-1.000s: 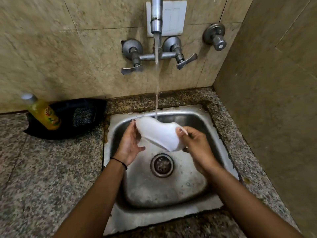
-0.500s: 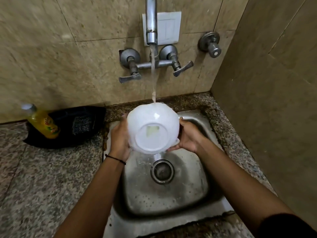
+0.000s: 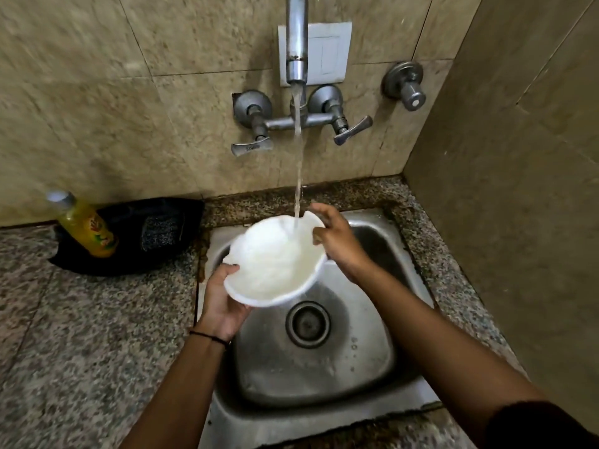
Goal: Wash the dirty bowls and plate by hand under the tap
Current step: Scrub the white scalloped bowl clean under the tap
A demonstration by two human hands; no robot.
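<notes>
Over the steel sink (image 3: 324, 377), a person is holding a white bowl (image 3: 275, 264) mouth-up and tilted slightly toward the camera, above the basin rather than resting in it. The left hand (image 3: 223, 299) is gripping the near-left rim with the thumb hooked over the edge, and the right hand (image 3: 337, 241) is pinching the far-right rim with curled fingers. The tap (image 3: 296, 43) is running, and its stream (image 3: 298, 157) is landing just inside the bowl's far edge, so the step in hand is looking like rinsing the bowl's inside. The next move is probably calling for turning or tipping the bowl so the water is sweeping the whole inner wall and pouring out toward the drain (image 3: 307, 324), with both grips staying firm on a wet rim. The other bowls and the plate are not showing anywhere in view. The dark bundle (image 3: 152, 234) on the counter (image 3: 81, 335) is lying too deep in shadow to identify, the yellow bottle (image 3: 86, 226) beside it is showing an unreadable label, and the left fingers are hiding beneath the bowl.
</notes>
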